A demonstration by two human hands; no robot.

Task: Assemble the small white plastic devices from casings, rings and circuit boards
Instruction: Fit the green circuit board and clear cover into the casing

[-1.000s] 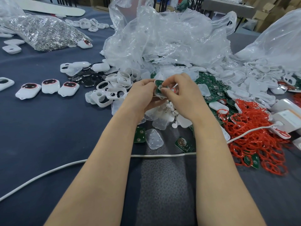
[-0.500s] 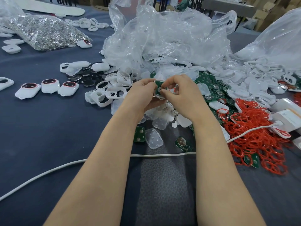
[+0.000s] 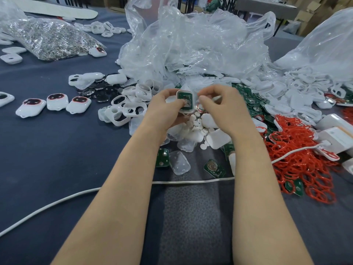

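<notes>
My left hand (image 3: 165, 108) grips a white casing (image 3: 185, 111) with a green circuit board (image 3: 184, 97) seated in it, held up over the parts pile. My right hand (image 3: 221, 108) is just right of it, fingers curled, pinching a small pale piece that is mostly hidden. Loose white casings (image 3: 125, 111) lie to the left. More green boards (image 3: 254, 107) and a heap of red rings (image 3: 298, 155) lie to the right. Small white discs (image 3: 198, 123) sit below my hands. Three assembled devices (image 3: 57, 101) are lined up at the far left.
Crumpled clear plastic bags (image 3: 191, 46) rise behind the pile. A bag of small metal parts (image 3: 47, 37) lies back left. A white cable (image 3: 191, 181) crosses the dark cloth under my forearms. White boxes (image 3: 336, 136) stand at the right edge.
My right hand has drawn a little to the right, off the casing, which both hands held before. The board in the casing now shows fully. The left hand stays put.
</notes>
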